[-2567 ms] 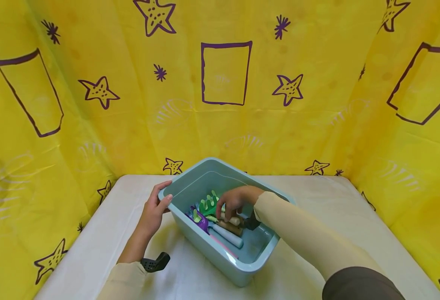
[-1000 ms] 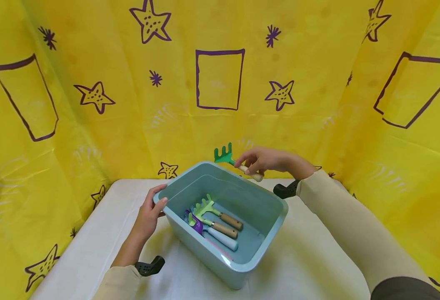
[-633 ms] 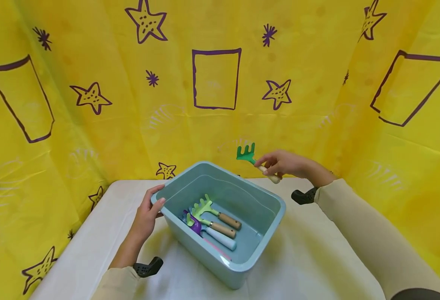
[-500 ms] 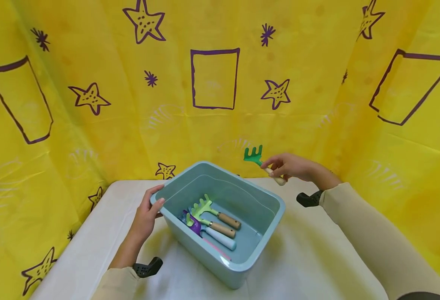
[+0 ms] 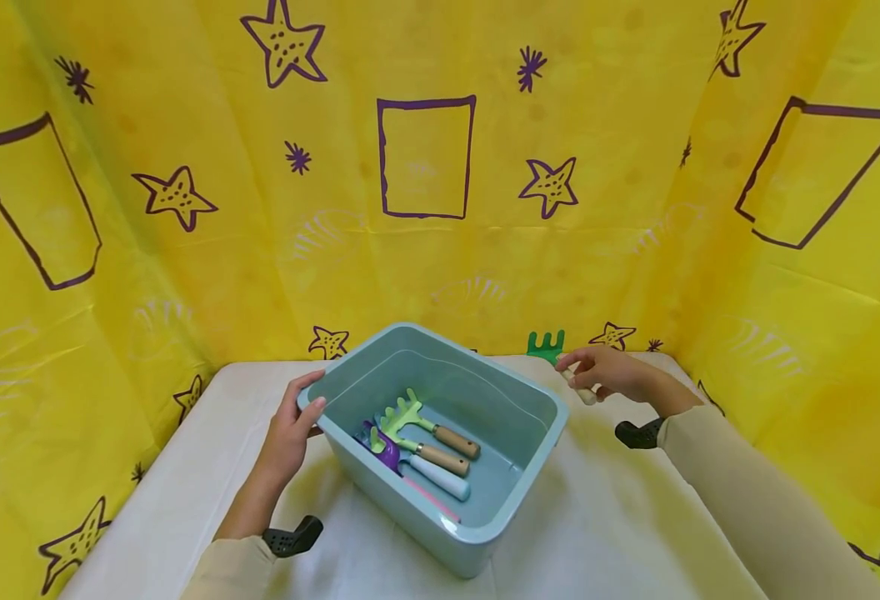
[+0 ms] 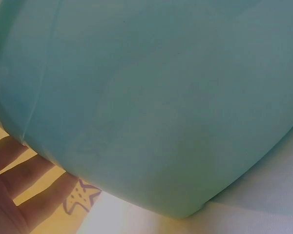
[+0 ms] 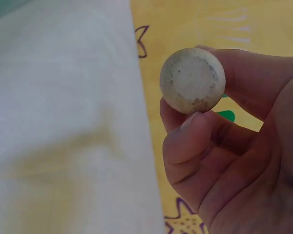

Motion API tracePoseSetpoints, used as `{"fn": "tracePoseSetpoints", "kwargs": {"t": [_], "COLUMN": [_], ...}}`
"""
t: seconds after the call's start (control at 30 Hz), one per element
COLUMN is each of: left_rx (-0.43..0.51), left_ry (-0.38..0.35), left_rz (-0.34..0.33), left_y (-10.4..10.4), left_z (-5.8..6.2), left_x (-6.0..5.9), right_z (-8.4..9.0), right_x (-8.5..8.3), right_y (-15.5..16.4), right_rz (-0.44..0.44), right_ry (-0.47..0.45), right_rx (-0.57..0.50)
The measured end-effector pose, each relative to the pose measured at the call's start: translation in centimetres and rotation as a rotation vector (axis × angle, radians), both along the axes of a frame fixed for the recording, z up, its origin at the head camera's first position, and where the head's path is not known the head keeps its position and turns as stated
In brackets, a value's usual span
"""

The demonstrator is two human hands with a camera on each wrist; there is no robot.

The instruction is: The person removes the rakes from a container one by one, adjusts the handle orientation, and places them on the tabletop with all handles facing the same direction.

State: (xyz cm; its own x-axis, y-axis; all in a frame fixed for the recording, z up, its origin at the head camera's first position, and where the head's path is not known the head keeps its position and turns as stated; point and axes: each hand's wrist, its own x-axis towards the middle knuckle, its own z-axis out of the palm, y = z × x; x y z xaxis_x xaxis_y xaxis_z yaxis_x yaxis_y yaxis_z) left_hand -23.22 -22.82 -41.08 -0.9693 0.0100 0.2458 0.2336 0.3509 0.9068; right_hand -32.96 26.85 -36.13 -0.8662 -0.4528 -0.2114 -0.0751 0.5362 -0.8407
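Note:
My right hand (image 5: 611,372) pinches the pale wooden handle of a green toy rake (image 5: 546,345), held out past the right side of a blue-grey plastic tub (image 5: 402,510). In the right wrist view, the round butt of the handle (image 7: 193,80) points at the camera between thumb and fingers. My left hand (image 5: 288,429) grips the tub's left corner, thumb over the rim. Its fingers (image 6: 49,197) lie along the outside wall in the left wrist view. Inside the tub are a light green rake (image 5: 402,414), brown wooden handles (image 5: 443,458), a light blue handle (image 5: 440,477) and a purple piece (image 5: 389,454).
A pink stick (image 5: 431,498) lies along the tub's near inner wall. The tub stands at an angle on a white-covered table (image 5: 582,517). Yellow sheets (image 5: 425,275) with purple drawings hang around the back and both sides.
My right hand has lifted the green rake out of the tub, carried it right over the rim and lowered it toward the table's back right. The left hand stays on the rim.

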Motion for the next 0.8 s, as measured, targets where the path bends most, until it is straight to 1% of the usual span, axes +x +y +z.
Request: {"fn": "tracePoseSetpoints", "kwargs": {"t": [0.07,0.13,0.23,0.43,0.57,0.73,0.8], "left_rx": [0.002,0.0,0.001,-0.011,-0.015,-0.013,-0.013], "left_ry": [0.003,0.009,0.013,0.024,0.021,0.019,0.013], "left_rz": [0.006,0.006,0.004,0.009,0.008,0.01,0.014], "left_y": [-0.3,-0.4,-0.4,-0.3,-0.4,-0.4,-0.3], "left_z": [-0.6,-0.9,-1.0,-0.9,-0.9,-0.9,-0.7], "left_x": [-0.4,-0.6,-0.6,-0.6,-0.6,-0.5,-0.3], "right_z": [-0.9,-1.8,-3.3,-6.4,-7.8,-9.0,-9.4], "right_x": [0.2,0.3,0.6,0.7,0.9,0.9,0.9], "right_y": [0.4,0.7,1.2,1.7,1.4,1.2,1.1], "right_rz": [-0.014,-0.031,-0.061,-0.059,-0.054,-0.088,-0.116], "right_ry": [-0.01,-0.027,-0.046,-0.017,-0.013,-0.024,-0.009], "right_rx": [0.008,0.01,0.018,0.057,0.088,0.08,0.091]}}
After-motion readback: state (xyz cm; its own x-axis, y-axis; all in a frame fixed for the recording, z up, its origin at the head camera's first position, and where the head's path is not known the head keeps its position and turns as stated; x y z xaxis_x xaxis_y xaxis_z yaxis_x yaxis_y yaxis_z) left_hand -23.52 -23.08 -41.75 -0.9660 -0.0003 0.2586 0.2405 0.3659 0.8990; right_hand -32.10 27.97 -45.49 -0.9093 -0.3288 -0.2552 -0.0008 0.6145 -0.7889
